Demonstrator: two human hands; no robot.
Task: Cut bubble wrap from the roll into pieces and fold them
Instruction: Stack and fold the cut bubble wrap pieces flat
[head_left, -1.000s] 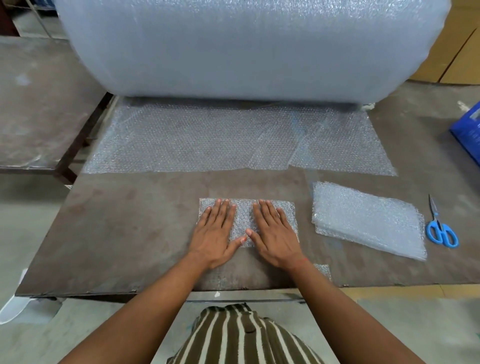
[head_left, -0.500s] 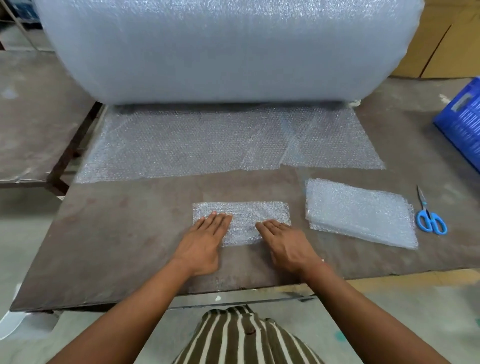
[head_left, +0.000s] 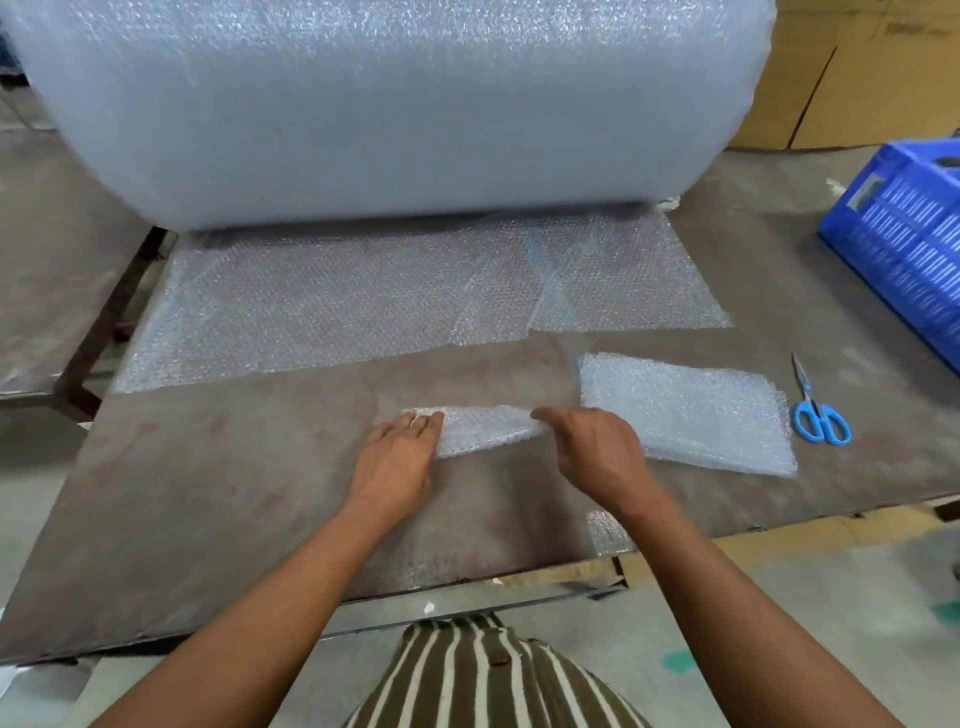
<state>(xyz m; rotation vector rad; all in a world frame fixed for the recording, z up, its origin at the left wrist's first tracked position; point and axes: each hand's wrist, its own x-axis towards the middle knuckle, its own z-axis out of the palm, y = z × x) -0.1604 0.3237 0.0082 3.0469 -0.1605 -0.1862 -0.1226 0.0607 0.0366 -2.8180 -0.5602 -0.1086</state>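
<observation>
A huge bubble wrap roll lies across the back of the brown table, and its loose sheet spreads toward me. A small folded bubble wrap piece sits in front of me. My left hand holds its left end and my right hand grips its right end, with the near edge lifted off the table. To the right lies a stack of folded pieces. Blue-handled scissors rest beyond the stack.
A blue plastic crate stands at the right edge of the table. Cardboard boxes are behind it. A small bubble wrap scrap lies at the table's front edge. Another table stands to the left.
My hands slid back from pressing flat on the piece to its two ends and took hold of it. The near edge of the piece has come up. The view shifted left.
</observation>
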